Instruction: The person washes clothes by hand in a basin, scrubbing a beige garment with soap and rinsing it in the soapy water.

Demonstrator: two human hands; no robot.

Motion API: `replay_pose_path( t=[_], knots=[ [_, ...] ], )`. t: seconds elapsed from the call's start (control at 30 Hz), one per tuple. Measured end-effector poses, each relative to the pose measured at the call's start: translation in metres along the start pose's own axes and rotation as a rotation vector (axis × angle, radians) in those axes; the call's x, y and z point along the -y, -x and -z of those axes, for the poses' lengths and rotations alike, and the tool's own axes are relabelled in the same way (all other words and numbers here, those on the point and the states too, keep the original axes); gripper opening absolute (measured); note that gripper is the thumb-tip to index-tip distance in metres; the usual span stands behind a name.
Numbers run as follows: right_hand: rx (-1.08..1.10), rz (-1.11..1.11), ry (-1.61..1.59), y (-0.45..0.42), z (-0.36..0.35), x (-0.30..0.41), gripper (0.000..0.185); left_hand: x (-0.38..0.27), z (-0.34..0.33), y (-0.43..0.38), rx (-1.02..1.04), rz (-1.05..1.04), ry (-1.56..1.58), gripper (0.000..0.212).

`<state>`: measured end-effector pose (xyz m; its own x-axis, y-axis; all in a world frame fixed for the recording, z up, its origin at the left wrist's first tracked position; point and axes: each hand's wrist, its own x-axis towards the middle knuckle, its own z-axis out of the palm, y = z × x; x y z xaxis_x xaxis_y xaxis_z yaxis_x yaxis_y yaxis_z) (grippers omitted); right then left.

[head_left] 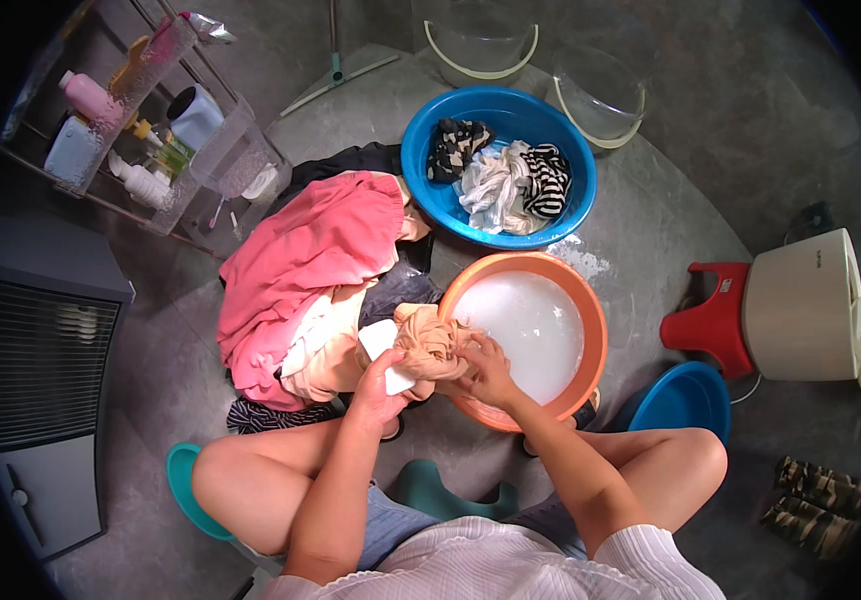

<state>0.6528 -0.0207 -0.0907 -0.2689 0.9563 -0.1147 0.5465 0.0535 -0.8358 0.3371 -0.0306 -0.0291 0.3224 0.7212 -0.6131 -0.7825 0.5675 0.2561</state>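
Note:
My left hand (381, 390) grips a bunched peach-coloured cloth (430, 345) from its left side, thumb on top. A flat white piece (380, 341) lies between that hand and the cloth; whether it is soap or something else, I cannot tell. At the cloth's right side, the fingers of my right hand (486, 371) pinch its folds. Both hands are at the left rim of an orange plastic basin (597, 337), which holds cloudy, whitish water (528, 337). Part of the cloth reaches that rim.
Left of the basin lies a heap of clothes with a pink garment (310, 262) on top. Beyond, a blue basin (411, 187) holds several garments. A red stool (708, 322) bears a white appliance (802, 307). A toiletries shelf (167, 217) stands at upper left.

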Motion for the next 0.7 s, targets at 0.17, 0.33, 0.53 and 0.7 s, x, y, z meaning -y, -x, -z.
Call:
replay_pose_path(
  t=[0.17,0.33,0.53,0.7],
  knots=[
    [0.058,-0.261,-0.693,-0.020,-0.005,0.010,0.056,-0.013,0.056,0.004,-0.201,-0.086,-0.235,0.054],
    [0.159,-0.061,-0.530,-0.011,-0.007,0.074,0.036,0.014,0.012,0.004,-0.202,-0.078,-0.249,0.079],
    [-0.005,0.325,-0.203,-0.002,0.007,0.174,0.031,-0.006,-0.001,0.018,-0.279,-0.194,-0.362,0.105],
    [-0.239,0.001,-0.539,-0.023,0.032,0.172,0.028,0.007,0.004,-0.009,-0.296,-0.159,-0.368,0.093]
  ],
)
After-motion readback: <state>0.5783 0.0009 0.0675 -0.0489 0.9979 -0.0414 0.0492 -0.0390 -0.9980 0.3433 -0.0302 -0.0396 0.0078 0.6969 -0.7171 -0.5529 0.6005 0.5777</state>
